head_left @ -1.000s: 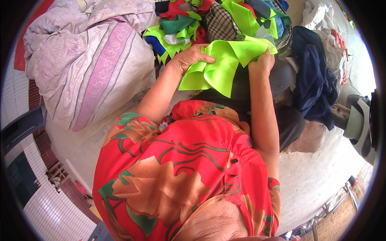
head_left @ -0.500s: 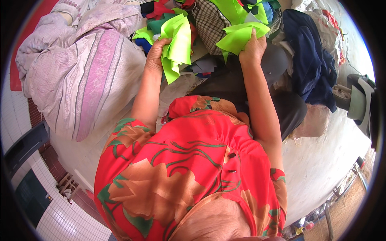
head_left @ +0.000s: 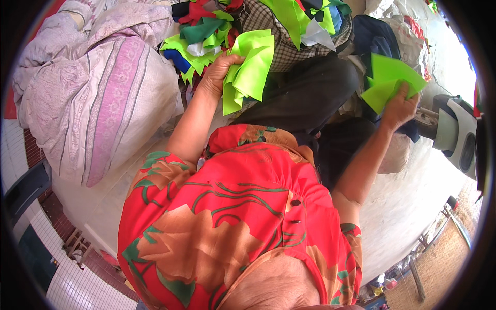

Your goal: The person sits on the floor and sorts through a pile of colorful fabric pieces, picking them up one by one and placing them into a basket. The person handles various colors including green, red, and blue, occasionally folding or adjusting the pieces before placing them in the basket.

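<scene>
Nearest the camera: red floral shirt (head_left: 232, 217), both forearms reaching up and away over the lap.

Left hand (head_left: 219, 72): fingers curled shut round a bunch of lime-green cloth (head_left: 250, 64). The cloth hangs folded and crumpled from the fist, lower end loose, above the dark trousers (head_left: 305, 98).

Right hand (head_left: 398, 106): swung out to the right side, fingers closed in a pinch on a second lime piece (head_left: 390, 77), flat and roughly triangular, fanning up from the grip. It sits over dark blue fabric (head_left: 377, 39), just beside a grey-white machine (head_left: 454, 132).

Handling, my read: thin woven offcuts, very light, limp, no stiffness, not fragile. They drape and fold on their own, so a pinch at a corner or edge controls one piece; a bunched grip in the middle carries several but loses their shape. Slightly slick, and layers may slide apart if held loosely.

Further out: scrap pile (head_left: 201, 41) of green, red and blue pieces beyond the left hand, with a checked cloth (head_left: 281, 31) behind it carrying more lime scraps. Far left: big pale striped sack (head_left: 98, 93) on the pale floor (head_left: 413, 201).
</scene>
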Demonstrator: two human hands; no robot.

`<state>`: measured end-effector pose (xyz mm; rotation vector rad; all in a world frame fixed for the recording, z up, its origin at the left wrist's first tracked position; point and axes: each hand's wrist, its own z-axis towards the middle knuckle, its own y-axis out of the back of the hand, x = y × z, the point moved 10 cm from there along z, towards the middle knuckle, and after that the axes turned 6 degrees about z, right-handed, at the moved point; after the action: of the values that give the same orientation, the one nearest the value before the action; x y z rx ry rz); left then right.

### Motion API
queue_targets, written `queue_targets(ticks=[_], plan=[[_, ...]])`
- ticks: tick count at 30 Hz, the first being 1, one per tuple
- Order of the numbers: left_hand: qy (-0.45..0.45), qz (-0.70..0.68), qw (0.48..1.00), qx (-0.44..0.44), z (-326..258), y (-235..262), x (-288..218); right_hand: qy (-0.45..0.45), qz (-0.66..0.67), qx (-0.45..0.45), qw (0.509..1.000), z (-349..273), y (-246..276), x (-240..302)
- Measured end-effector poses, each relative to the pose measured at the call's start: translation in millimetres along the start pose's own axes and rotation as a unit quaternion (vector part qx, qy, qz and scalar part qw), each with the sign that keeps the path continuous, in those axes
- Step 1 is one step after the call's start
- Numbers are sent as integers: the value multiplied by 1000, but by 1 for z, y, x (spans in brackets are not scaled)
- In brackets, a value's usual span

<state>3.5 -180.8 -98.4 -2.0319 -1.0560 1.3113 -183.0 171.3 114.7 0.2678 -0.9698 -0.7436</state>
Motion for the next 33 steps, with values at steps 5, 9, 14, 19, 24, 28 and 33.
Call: queue_targets(ticks=[5,9,14,19,24,28,33], plan=[[-21,-2,1000,7,-2,-28,-10,-107,308,15,945,2,-21,1],[-35,-8,999,30,-7,-63,-20,-261,476,209,813,-65,-122,24],[-49,-22,997,46,1,-80,-22,-303,531,223,759,-125,-169,52],[-83,-22,996,29,4,-71,-28,-188,323,236,897,-121,-163,55],[-133,-8,991,5,4,-68,-45,-109,257,221,934,-117,-149,73],[-162,59,984,-46,6,-56,-46,-52,239,235,941,-118,-144,97],[-194,121,971,-71,9,-63,-38,-9,278,250,927,-121,-148,99]])
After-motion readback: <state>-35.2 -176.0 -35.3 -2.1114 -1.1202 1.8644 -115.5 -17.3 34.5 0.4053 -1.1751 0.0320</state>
